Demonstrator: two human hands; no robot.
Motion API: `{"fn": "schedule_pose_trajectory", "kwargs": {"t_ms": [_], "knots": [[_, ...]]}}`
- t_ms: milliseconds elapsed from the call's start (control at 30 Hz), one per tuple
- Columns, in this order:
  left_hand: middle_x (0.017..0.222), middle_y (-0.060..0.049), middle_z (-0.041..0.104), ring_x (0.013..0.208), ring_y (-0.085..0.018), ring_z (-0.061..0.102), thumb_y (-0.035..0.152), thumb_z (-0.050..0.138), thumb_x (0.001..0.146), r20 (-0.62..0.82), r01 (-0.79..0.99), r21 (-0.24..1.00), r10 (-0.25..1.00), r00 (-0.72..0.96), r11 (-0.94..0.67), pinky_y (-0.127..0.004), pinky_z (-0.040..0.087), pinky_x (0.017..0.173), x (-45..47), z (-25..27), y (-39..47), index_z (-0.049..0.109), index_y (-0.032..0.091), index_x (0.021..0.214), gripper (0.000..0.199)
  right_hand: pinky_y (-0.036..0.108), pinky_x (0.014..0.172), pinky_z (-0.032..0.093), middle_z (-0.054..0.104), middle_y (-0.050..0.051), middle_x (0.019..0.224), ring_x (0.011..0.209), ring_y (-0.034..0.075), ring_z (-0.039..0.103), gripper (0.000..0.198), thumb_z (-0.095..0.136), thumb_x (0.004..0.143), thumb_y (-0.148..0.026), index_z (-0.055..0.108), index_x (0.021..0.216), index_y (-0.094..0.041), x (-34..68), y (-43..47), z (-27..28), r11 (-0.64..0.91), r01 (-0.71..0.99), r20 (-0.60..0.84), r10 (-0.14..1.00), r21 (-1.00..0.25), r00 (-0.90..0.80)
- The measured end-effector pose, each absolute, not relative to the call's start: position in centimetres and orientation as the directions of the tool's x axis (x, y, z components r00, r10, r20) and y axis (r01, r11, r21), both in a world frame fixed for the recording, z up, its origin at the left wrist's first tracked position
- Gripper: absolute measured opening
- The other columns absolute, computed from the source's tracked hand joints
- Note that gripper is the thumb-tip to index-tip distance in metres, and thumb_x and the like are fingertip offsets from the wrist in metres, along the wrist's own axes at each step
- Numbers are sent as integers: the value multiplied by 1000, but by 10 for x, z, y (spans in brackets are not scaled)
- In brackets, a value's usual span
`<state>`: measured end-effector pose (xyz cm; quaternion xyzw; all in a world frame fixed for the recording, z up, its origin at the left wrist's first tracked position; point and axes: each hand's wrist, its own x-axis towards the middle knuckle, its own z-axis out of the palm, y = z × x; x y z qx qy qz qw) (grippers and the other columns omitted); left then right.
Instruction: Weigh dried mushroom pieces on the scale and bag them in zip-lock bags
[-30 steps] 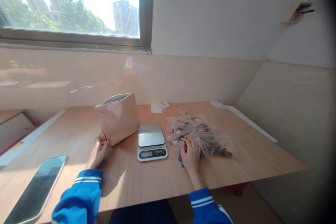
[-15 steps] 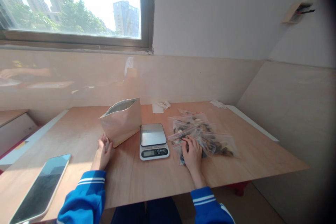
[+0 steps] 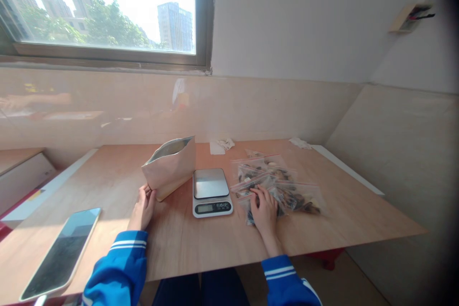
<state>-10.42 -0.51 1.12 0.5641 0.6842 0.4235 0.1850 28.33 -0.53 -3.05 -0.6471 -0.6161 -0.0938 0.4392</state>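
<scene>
An open-topped paper-coloured pouch (image 3: pixel 170 170) with a silvery inside stands on the table, left of a white kitchen scale (image 3: pixel 212 209). At the pouch's lower left corner, my left hand (image 3: pixel 144 204) has its fingers closed around the edge. The scale's metal plate (image 3: pixel 210 183) bears nothing, and its display is too faint to read. My right hand (image 3: pixel 264 208) rests palm down, fingers a little apart, on the nearest of several clear zip bags (image 3: pixel 301 196). These bags overlap in a pile and hold dark and pale dried pieces.
A phone (image 3: pixel 62 256) lies at the left of the wooden table (image 3: pixel 215 253). Crumpled tissue (image 3: pixel 225 144) and a white paper (image 3: pixel 216 148) are at the back, with more tissue (image 3: pixel 300 143) farther right. A tiled wall and a window stand behind.
The pouch's left side has shifted slightly right and its mouth looks narrower, with my left hand still at its corner. My right hand stays on the zip bags. The view has moved slightly.
</scene>
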Motion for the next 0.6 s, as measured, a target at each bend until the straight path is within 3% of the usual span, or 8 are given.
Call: {"fn": "schedule_pose_trajectory", "kwargs": {"t_ms": [233, 400, 600], "knots": [[137, -20, 48, 123, -29, 52, 49, 40, 88, 238, 585, 811, 914, -329, 0, -43, 45, 98, -106, 6, -4, 27, 17, 130, 54, 41, 88, 40, 62, 12, 118, 107, 27, 56, 28, 42, 90, -29, 66, 100, -18, 283, -6, -30, 168, 855, 661, 711, -490, 239], [143, -22, 37, 131, -32, 42, 49, 46, 85, 314, 590, 808, 860, -402, -19, -49, 37, 105, -106, -8, -15, 23, 17, 134, 62, 43, 89, 42, 57, 14, 115, 107, 27, 55, 22, 45, 87, -27, 64, 90, -18, 282, -8, -25, 224, 810, 695, 661, -543, 283], [142, -20, 38, 128, -31, 45, 49, 54, 79, 348, 532, 845, 814, -465, -58, -50, 42, 103, -99, -21, -39, 21, 20, 135, 71, 44, 89, 45, 55, 15, 109, 104, 26, 55, 17, 44, 89, -26, 59, 87, -18, 280, -12, -17, 292, 756, 720, 614, -586, 321]]}}
